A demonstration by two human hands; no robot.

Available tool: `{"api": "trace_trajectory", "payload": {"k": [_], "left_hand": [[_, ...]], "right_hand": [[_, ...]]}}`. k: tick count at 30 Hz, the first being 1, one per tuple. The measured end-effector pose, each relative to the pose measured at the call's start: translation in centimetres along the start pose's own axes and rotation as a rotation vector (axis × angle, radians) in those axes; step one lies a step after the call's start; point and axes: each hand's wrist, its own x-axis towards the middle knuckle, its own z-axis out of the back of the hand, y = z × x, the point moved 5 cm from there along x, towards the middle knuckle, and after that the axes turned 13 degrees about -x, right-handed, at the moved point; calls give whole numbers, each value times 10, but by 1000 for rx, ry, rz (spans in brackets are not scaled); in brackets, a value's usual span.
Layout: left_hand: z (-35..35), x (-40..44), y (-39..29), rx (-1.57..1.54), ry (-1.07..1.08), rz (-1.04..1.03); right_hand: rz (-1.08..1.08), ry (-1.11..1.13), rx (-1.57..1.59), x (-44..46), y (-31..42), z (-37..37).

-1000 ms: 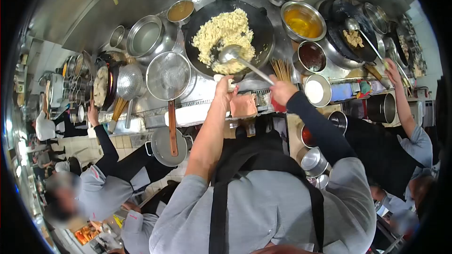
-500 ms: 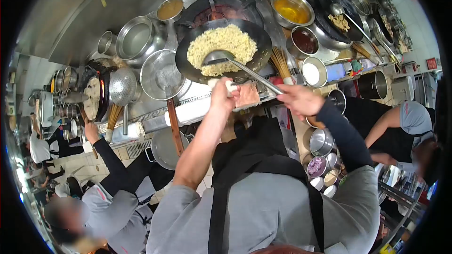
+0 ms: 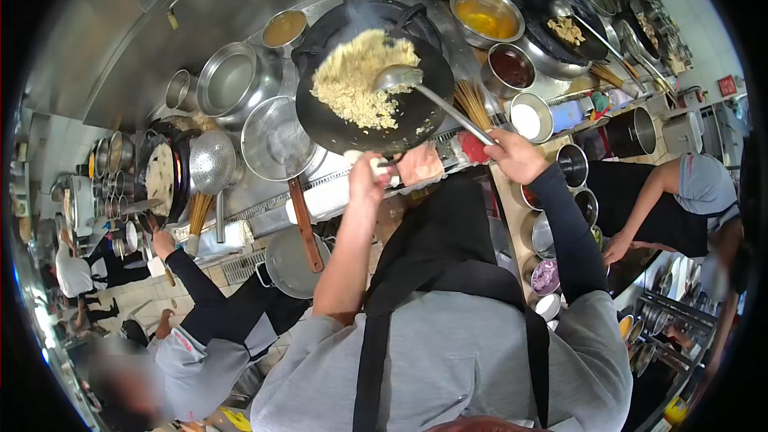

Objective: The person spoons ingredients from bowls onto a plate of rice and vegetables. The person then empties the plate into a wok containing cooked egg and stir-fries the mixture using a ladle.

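Note:
My left hand is closed round the near edge or handle of a black wok, with a white cloth in its grip. Pale yellow fried rice is heaped toward the wok's far left, its upper part blurred and lifting at the far rim. My right hand grips the end of a long steel ladle. The ladle's bowl is at the right edge of the rice. Behind the wok is a black burner ring.
A wire strainer with a wooden handle lies left of the wok. Metal bowls of amber liquid and dark sauce stand right. A bamboo brush is near the ladle. Co-workers are at left and right.
The rice has shifted from the wok's middle toward its far left side and is lifting. The ladle's bowl has moved up and right, and my right hand has shifted slightly upward.

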Motion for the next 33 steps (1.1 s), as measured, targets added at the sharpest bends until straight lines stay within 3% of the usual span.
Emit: {"api": "trace_trajectory", "payload": {"k": [4, 7, 9, 11, 14, 15, 17, 25, 33], "left_hand": [[1, 4, -23, 241, -92, -223], [31, 22, 19, 409, 13, -549], [59, 37, 44, 594, 133, -812], [56, 26, 45, 580, 125, -648], [45, -11, 30, 443, 45, -321], [35, -33, 20, 370, -31, -155], [53, -21, 16, 221, 17, 23], [86, -12, 33, 137, 70, 104], [93, 5, 17, 215, 120, 214]], "right_hand": [[9, -374, -1, 13, -49, -30], [-384, -242, 374, 32, -26, -55], [-501, -45, 701, 50, -29, -102], [-544, 76, 1195, 46, 13, -122], [-558, 451, 1882, 40, 48, -131], [-581, 523, 2021, 33, 49, -133], [-607, 684, 2293, 18, 52, -132], [-416, 804, 2459, -26, 51, -160], [-502, 702, 2305, -1, 65, -186]]}}
